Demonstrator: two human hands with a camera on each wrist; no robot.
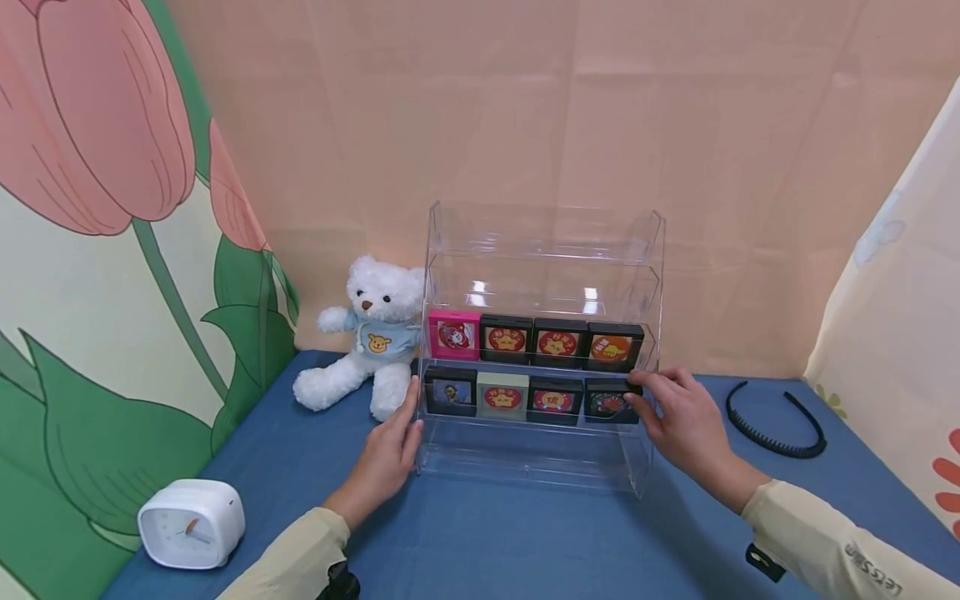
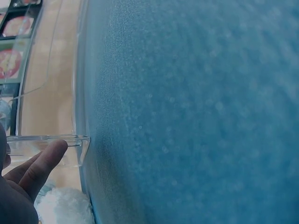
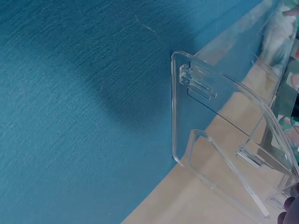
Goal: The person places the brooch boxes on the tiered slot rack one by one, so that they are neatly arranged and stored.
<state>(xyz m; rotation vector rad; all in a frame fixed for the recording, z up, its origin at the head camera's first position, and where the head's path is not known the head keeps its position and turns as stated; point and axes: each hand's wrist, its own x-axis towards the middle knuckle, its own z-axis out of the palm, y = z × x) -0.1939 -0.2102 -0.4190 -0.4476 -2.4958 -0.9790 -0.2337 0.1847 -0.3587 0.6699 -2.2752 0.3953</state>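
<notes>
A clear acrylic tiered display rack (image 1: 525, 454) stands on the blue-covered table. Two of its tiers hold rows of small square boxes, mostly black, with a pink box (image 1: 454, 335) above and a pale green box (image 1: 502, 397) below. My left hand (image 1: 384, 454) rests against the rack's left side with its fingers fairly straight; in the left wrist view a finger (image 2: 44, 165) touches the clear side panel. With thumb and forefinger, my right hand (image 1: 686, 425) pinches the black box (image 1: 609, 402) at the right end of the lower row. Only its fingertips show in the right wrist view.
A white teddy bear (image 1: 382, 333) in a blue top sits just left of the rack. A white alarm clock (image 1: 192, 525) stands at the front left. To the right lies a black headband (image 1: 787, 450). A peach backdrop (image 1: 570, 125) hangs behind.
</notes>
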